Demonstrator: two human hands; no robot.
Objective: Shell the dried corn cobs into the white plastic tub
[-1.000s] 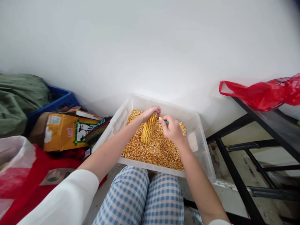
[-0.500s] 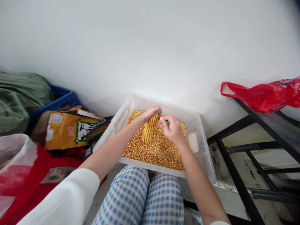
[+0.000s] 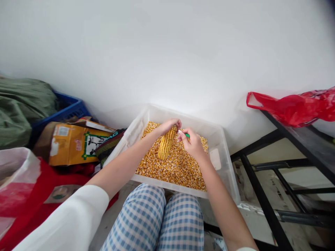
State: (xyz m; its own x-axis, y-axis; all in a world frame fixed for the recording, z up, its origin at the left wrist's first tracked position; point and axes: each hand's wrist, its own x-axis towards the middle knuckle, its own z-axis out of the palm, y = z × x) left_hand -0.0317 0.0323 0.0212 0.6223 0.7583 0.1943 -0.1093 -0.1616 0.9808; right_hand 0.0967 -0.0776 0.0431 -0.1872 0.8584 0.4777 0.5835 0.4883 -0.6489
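A translucent bin (image 3: 231,174) is holding loose kernels (image 3: 180,174). Above them, the right hand (image 3: 193,143) is angling leftward; the left hand (image 3: 171,124) is arching over, fingers curling around the far end of an ear of corn (image 3: 164,148). The ear is pointing its near end toward the person, its long axis tilting slightly rightward going away. The right fingers are pinching a small green tool (image 3: 187,135).

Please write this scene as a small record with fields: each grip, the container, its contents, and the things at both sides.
Left grip: holds the far end of the corn cob
Right grip: holds a green object, mostly hidden, beside the cob's far end
Container: translucent plastic bin
Contents: loose corn kernels
Left side: orange carton, blue crate
Right side: black metal frame, red plastic bag
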